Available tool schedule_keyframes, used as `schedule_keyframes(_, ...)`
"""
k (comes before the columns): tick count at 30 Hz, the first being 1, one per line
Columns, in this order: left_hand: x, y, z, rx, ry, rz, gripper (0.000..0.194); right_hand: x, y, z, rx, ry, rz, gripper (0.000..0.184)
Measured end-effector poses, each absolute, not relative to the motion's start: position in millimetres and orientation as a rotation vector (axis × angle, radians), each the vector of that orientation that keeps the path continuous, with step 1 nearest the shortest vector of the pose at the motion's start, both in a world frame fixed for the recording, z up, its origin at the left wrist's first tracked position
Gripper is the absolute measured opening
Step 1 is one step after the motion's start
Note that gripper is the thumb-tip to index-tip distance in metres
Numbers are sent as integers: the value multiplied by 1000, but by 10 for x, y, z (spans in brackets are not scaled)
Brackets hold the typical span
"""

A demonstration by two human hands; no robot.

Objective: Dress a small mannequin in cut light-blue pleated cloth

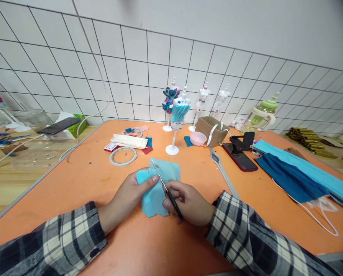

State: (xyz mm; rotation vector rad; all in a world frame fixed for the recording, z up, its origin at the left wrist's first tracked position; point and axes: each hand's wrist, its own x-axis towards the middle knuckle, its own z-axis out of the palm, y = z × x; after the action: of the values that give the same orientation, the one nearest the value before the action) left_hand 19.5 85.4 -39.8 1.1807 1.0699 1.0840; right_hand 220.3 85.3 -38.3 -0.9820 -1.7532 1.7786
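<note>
My left hand [138,186] pinches a sheet of light blue crepe-like paper or fabric [155,199] between thumb and fingers. In my right hand [190,201] is a pair of scissors [171,200] with black handles, its blades pointing up and away across the blue sheet near my left thumb. Part of the sheet rises behind the blades. Just beyond the hands, a small white mannequin [175,124] on a stand wears pleated light blue material round its torso. A roll of tape [123,156] lies to the left of it.
Behind stand several more small mannequins [203,97], a brown paper box [213,131] and a pink bowl [198,138]. Rightward lie a phone [240,157], a dark blue face mask [292,177] and long light blue material [306,163]. A folded cream cloth [130,141] is at left.
</note>
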Motion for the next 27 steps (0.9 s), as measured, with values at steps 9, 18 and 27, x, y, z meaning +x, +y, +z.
schedule_keyframes(9, 183, 859, -411, 1172, 1061, 1082, 32, 2201, 845, -356, -986, -1745, 1758, 30)
schedule_keyframes(18, 180, 863, -401, 1212, 1071, 1076, 32, 2203, 849, -374, -970, -1719, 1773, 30)
schedule_keyframes(27, 166, 852, -420, 1214, 1050, 1079, 31, 2207, 842, -350, -962, -1701, 1775, 27)
